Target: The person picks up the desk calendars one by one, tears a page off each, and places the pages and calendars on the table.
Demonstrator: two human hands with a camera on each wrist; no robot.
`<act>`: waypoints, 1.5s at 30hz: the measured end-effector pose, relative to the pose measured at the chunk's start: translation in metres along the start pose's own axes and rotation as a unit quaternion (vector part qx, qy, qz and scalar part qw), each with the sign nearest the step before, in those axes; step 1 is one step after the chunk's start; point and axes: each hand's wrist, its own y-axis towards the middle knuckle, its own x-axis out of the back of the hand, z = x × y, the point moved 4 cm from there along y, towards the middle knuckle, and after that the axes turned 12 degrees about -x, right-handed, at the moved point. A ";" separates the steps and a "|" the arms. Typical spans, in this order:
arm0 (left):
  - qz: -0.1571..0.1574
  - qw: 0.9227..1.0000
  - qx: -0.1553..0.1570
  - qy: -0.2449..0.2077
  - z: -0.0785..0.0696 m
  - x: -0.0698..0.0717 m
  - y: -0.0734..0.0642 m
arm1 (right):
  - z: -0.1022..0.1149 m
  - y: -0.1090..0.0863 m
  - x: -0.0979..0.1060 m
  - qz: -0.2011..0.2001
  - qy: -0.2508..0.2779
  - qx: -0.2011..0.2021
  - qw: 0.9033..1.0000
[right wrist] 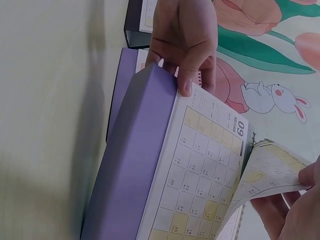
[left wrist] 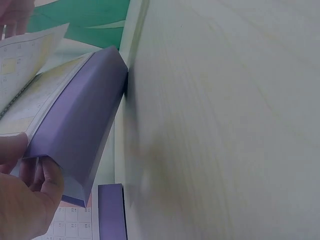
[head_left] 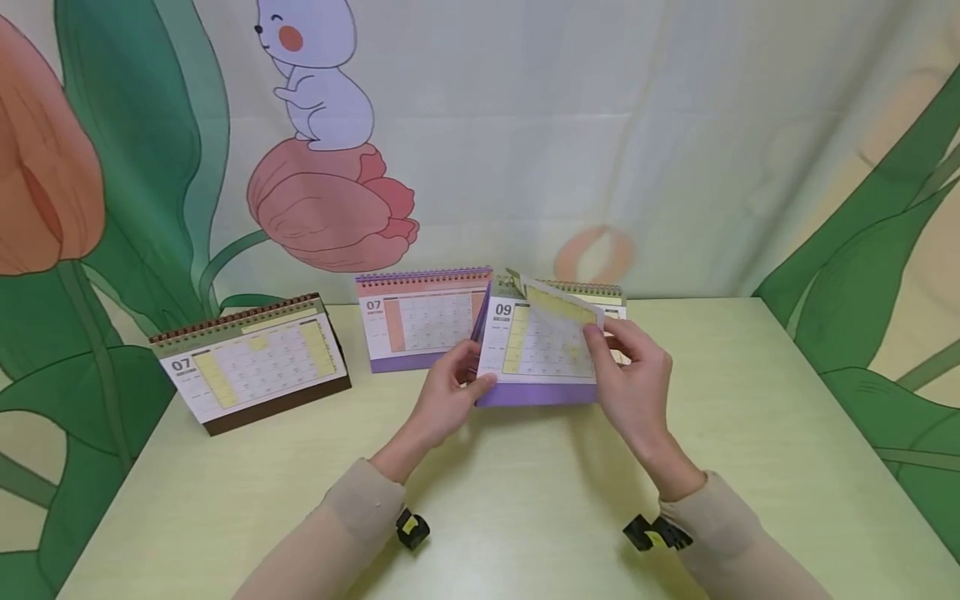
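A desk calendar with a purple base (head_left: 536,394) and a "09" page showing stands tilted before me. My left hand (head_left: 446,385) grips its left edge, with the thumb on the front, as the right wrist view also shows. Between the thumb and fingers of my right hand (head_left: 639,385) is the corner of a lifted calendar page (head_left: 561,305). That page (right wrist: 265,172) bends away from the "09" sheet and stays attached at the top binding. In the left wrist view, the purple base (left wrist: 82,107) lies close to the tabletop.
Behind and left stands a second purple-based calendar (head_left: 431,321) with a pink header, open at "07". Farther left is a brown-based calendar (head_left: 255,358), also at "07". A printed curtain (head_left: 487,167) hangs behind the pale table (head_left: 525,517).
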 end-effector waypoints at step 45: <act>-0.018 0.998 0.023 0.057 0.004 0.024 -0.009 | -0.029 0.041 0.059 0.031 0.194 -0.324 0.925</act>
